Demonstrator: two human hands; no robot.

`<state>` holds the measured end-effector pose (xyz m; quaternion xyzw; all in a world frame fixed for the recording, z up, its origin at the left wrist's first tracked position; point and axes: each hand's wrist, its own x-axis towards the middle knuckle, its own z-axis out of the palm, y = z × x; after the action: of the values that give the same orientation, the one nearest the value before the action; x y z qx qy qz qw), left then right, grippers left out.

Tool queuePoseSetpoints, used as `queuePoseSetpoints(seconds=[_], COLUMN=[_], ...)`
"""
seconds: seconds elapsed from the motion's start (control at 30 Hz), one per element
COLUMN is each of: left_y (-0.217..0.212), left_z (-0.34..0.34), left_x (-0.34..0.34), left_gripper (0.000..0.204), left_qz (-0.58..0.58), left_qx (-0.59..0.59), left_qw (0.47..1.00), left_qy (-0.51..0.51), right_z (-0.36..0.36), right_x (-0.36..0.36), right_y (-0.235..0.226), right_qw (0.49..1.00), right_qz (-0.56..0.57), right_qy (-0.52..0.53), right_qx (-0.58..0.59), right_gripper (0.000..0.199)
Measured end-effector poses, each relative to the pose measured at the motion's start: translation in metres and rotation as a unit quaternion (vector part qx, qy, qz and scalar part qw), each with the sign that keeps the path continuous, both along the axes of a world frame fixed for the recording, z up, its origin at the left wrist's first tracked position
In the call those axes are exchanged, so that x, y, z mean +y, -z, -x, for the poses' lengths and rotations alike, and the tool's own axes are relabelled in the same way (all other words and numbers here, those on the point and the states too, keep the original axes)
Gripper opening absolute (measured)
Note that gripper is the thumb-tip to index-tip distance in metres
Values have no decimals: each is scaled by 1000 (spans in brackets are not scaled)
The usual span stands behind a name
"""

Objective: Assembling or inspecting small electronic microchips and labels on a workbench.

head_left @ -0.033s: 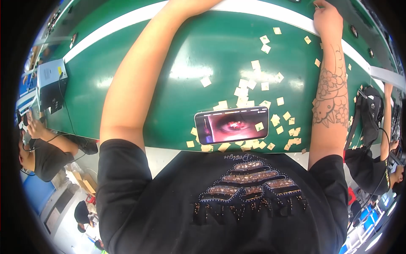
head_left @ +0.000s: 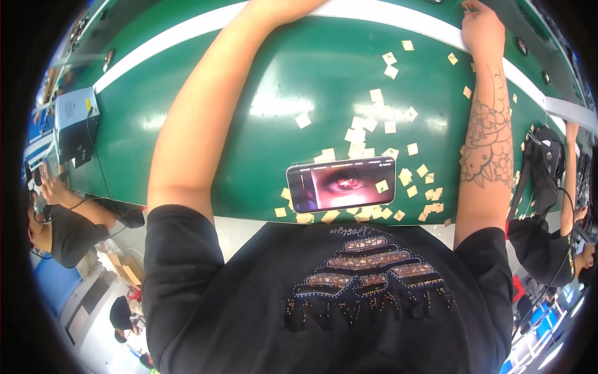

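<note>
My left hand (head_left: pixel 291 9) is at the top edge of the view, over the white strip (head_left: pixel 367 11) along the far side of the green tabletop (head_left: pixel 268 143). Its fingers lie beyond the picture, so their pose is hidden. Farther right, past the same strip, is my right hand (head_left: pixel 484 30). Thumb and fingers are pinched together there, and what they hold, if anything, is too small to make out. A phone (head_left: pixel 341 185) with a lit screen showing a close-up of an eye lies near my body, one small pale sticker-like square (head_left: pixel 382 186) on its screen.
Several pale squares (head_left: pixel 358 134) are scattered around the phone and toward my right forearm. A grey-black box (head_left: pixel 76 128) with a cable stands at the left. Small dark objects (head_left: pixel 522 45) lie beyond the strip. A black bag (head_left: pixel 543 162) and other people flank the table.
The picture on the phone screen has shifted slightly. My arms and hands stay where they were.
</note>
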<state>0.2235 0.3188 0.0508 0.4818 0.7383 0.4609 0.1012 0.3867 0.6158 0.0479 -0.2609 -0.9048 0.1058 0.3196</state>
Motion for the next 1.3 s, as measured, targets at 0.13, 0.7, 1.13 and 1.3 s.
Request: queuePoseSetpoints(seconds=[0.13,0.7,1.13,1.3], left_y=[2,13,-3,4], left_z=[-1,8,-5,1], left_x=[0,-5,0,-4], left_gripper=[19,24,22,23], left_qz=[0,37,24,25], left_qx=[-1,20,12,-4], left_qw=[1000,999,999,1000], left_qy=[-4,-11,-23,-15], right_z=[-4,3,-11,-8], right_x=[8,57,39,44], right_y=[4,33,2,9], right_qw=[1000,991,988,988], right_qz=[-1,8,67,46], right_qy=[6,71,112,115], right_qx=[3,-111,-84,-93], right_gripper=[21,27,20,19])
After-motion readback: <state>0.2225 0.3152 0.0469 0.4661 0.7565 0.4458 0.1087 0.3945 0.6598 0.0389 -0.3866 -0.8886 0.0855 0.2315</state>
